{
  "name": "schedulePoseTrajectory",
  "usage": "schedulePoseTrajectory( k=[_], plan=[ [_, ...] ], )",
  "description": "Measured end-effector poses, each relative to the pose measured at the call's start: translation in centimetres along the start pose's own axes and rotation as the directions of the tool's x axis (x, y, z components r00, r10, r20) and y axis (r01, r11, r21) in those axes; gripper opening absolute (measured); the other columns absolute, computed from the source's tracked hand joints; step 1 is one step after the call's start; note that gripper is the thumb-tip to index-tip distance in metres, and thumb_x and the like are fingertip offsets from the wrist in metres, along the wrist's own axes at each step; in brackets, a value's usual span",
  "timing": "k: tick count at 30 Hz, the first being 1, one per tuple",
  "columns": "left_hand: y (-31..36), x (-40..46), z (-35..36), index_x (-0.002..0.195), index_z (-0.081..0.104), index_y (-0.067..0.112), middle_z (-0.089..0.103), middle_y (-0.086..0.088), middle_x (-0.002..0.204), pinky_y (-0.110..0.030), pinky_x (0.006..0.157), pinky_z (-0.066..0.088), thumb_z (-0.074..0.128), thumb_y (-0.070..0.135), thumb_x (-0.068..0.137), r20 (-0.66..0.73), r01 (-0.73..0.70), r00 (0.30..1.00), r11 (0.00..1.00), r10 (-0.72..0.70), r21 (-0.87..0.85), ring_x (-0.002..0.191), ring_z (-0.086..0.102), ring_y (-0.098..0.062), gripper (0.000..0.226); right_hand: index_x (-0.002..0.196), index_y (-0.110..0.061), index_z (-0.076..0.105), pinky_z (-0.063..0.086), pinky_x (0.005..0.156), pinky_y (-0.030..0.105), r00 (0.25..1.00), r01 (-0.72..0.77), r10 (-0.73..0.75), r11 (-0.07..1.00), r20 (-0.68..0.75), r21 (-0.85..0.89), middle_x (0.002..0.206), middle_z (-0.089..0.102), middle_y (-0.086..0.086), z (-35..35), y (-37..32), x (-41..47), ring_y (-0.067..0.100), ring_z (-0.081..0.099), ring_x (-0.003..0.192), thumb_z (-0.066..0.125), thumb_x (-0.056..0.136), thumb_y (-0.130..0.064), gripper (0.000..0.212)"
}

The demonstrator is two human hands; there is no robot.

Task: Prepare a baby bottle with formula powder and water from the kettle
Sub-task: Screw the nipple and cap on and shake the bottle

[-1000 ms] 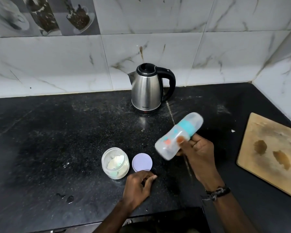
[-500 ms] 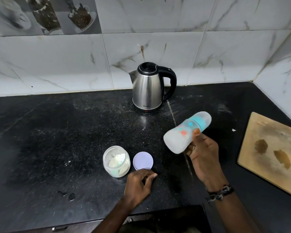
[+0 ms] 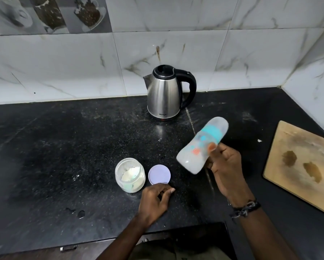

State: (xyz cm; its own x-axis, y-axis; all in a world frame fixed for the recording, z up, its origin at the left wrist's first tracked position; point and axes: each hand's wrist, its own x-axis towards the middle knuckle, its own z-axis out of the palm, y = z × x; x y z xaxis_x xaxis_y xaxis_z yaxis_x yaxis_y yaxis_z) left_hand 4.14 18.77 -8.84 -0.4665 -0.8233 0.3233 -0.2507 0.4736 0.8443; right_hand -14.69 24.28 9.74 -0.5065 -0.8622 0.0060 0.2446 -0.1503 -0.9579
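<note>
You faced a black speckled stone table point(image 3: 54, 147), dusty and water-spotted, meeting white marble-veined wall tiles point(image 3: 63, 68) that turned a corner on your right. A decorative tile strip point(image 3: 48, 14) showing cups ran along the top left.

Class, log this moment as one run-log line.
right hand: holds baby bottle tilted, capped | left hand: rests on counter

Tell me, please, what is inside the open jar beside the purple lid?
The open jar holds pale, off-white powder heaped against its inner wall. No scoop shows, and the frosted wall hides how deep the powder goes.
</note>
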Motion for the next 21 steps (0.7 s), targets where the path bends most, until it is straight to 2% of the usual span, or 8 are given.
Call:
schedulePoseTrajectory(
  k=[2,5,7,10,14,18,19,21],
  plan=[
    [0.10,-0.03,0.07,0.084,0.079,0.020,0.076,0.011,0.077,-0.031,0.057,0.055,0.072,0.027,0.092,-0.006,0.009,1.000,1.000,-0.009,-0.001,0.061,0.068,-0.003,0.013,0.094,-0.015,0.076,0.061,0.066,0.029,0.999,-0.015,0.018,0.997,-0.041,0.070,0.094,0.079,0.004,-0.06,-0.03,0.26,0.019,0.076,0.086,0.083,0.062,-0.060,0.056],
    [-0.03,0.00,0.03,0.083,0.079,0.018,0.076,0.009,0.074,-0.035,0.056,0.055,0.072,0.028,0.093,-0.007,0.014,1.000,1.000,-0.014,-0.013,0.060,0.068,-0.008,0.016,0.100,-0.021,0.072,0.060,0.066,0.023,1.000,0.006,-0.003,0.993,0.031,-0.120,0.091,0.080,-0.003,0.11,0.03,0.12,0.013,0.076,0.085,0.078,0.074,-0.038,0.032],
    [-0.02,-0.02,-0.01,0.082,0.079,0.017,0.076,0.008,0.073,-0.035,0.055,0.054,0.071,0.029,0.093,-0.013,0.016,1.000,1.000,-0.016,-0.016,0.059,0.067,-0.009,0.018,0.102,-0.018,0.073,0.060,0.070,0.025,0.998,0.026,-0.019,0.992,0.058,-0.122,0.095,0.080,0.001,0.03,0.16,-0.03,0.016,0.076,0.089,0.084,0.069,-0.046,0.044],
    [0.07,-0.09,0.16,0.082,0.080,0.018,0.075,0.009,0.071,-0.034,0.053,0.054,0.072,0.030,0.092,-0.029,0.032,0.999,0.999,-0.032,-0.016,0.056,0.066,-0.008,0.017,0.101,-0.012,0.073,0.062,0.072,0.031,1.000,-0.015,0.016,0.992,-0.011,0.122,0.097,0.079,0.006,0.11,0.08,0.14,0.020,0.075,0.091,0.084,0.064,-0.055,0.058],
    [-0.11,-0.09,0.03,0.083,0.080,0.018,0.076,0.009,0.073,-0.034,0.055,0.054,0.072,0.029,0.092,-0.023,0.037,0.999,0.999,-0.037,-0.018,0.059,0.067,-0.007,0.016,0.105,-0.015,0.071,0.063,0.076,0.031,0.995,0.045,-0.019,0.965,0.101,-0.259,0.093,0.080,-0.001,0.56,0.29,-0.20,0.015,0.076,0.087,0.081,0.071,-0.026,0.037],
    [0.08,-0.11,0.06,0.083,0.080,0.018,0.076,0.010,0.073,-0.033,0.054,0.054,0.073,0.028,0.092,-0.030,0.036,0.999,0.999,-0.036,-0.013,0.059,0.067,-0.006,0.015,0.099,-0.011,0.076,0.062,0.072,0.032,0.999,-0.024,0.023,0.998,0.023,0.059,0.098,0.079,0.009,0.34,0.48,-0.08,0.022,0.076,0.090,0.086,0.066,-0.050,0.053],
    [0.14,-0.09,0.07,0.083,0.080,0.019,0.076,0.010,0.073,-0.033,0.054,0.054,0.072,0.029,0.092,-0.030,0.040,0.999,0.999,-0.040,-0.013,0.059,0.066,-0.005,0.015,0.099,-0.012,0.075,0.062,0.072,0.033,1.000,-0.031,0.032,0.998,-0.002,0.060,0.098,0.079,0.008,0.21,0.47,0.15,0.023,0.076,0.091,0.086,0.065,-0.054,0.055],
    [0.13,-0.05,0.05,0.083,0.080,0.019,0.076,0.010,0.073,-0.033,0.054,0.054,0.072,0.029,0.092,-0.029,0.037,0.999,0.999,-0.037,-0.012,0.059,0.066,-0.005,0.015,0.102,-0.016,0.073,0.062,0.074,0.032,0.999,0.004,0.002,0.990,0.041,-0.139,0.095,0.080,0.003,0.25,0.50,0.14,0.020,0.076,0.090,0.085,0.070,-0.039,0.042]
  ],
)
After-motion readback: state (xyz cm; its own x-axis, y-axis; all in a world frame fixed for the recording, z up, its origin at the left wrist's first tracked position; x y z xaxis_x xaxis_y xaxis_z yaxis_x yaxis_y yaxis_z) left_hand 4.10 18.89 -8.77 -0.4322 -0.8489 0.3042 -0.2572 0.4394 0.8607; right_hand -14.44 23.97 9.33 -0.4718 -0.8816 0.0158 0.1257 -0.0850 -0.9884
